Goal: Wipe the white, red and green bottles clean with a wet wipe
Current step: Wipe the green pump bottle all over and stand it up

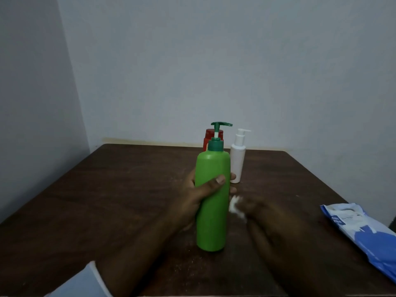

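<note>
In left grip (pixel 192 199), green bottle (pixel 212 224), wipe (pixel 235 207) beside

Green bottle (pixel 212 200) smooth matt plastic; table (pixel 128 189) dark wood, speckled; wipe pack (pixel 364 230) glossy film.

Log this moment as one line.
step: wiping green bottle | left hand: grips it | right hand: holds wet wipe at its side, blurred | red bottle, white bottle: upright behind | wipe pack: far right

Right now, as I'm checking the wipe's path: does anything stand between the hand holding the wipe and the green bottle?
Nothing visible. The right hand holds the wet wipe right beside the green bottle, gripped by the left hand.
</note>
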### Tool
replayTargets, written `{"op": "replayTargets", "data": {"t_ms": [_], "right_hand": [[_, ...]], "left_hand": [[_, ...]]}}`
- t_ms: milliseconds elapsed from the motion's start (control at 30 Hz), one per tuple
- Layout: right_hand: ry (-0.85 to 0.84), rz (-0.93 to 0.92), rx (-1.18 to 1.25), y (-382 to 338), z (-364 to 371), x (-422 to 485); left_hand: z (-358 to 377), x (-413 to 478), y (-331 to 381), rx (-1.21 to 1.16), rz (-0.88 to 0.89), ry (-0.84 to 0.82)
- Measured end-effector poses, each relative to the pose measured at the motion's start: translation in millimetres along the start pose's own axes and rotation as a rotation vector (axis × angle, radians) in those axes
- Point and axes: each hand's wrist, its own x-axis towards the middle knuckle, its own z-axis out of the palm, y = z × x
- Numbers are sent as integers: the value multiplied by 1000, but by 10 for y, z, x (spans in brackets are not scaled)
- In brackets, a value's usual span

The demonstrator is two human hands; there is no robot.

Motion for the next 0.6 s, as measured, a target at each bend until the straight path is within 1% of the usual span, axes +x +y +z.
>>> {"op": "replayTargets", "data": {"t_ms": [67, 133, 200, 233, 300, 367, 400, 467, 500, 600], "right_hand": [[145, 33, 20, 6, -228, 211], [258, 23, 58, 3, -323, 418], [316, 7, 92, -21, -322, 563], [323, -35, 85, -47, -303, 618], [300, -170, -23, -164, -226, 683], [236, -287, -154, -301, -105, 715], [195, -316, -230, -355, -49, 738], [101, -273, -350, -428, 63, 808], [82, -262, -396, -436, 105, 829], [101, -307, -443, -401, 127, 806]], "left_hand": [[9, -30, 31, 35, 3, -14], [9, -54, 51, 30, -9, -50], [5, -60, 42, 26, -21, -81], [13, -67, 41, 27, -19, -87], [38, -95, 35, 27, 0, -65], [48, -137, 46, 39, 24, -44], [53, -156, 61, 57, 33, -48], [60, -197, 107, 112, 40, -80], [61, -208, 125, 130, 37, -100], [48, -216, 138, 140, 15, -91]]}}
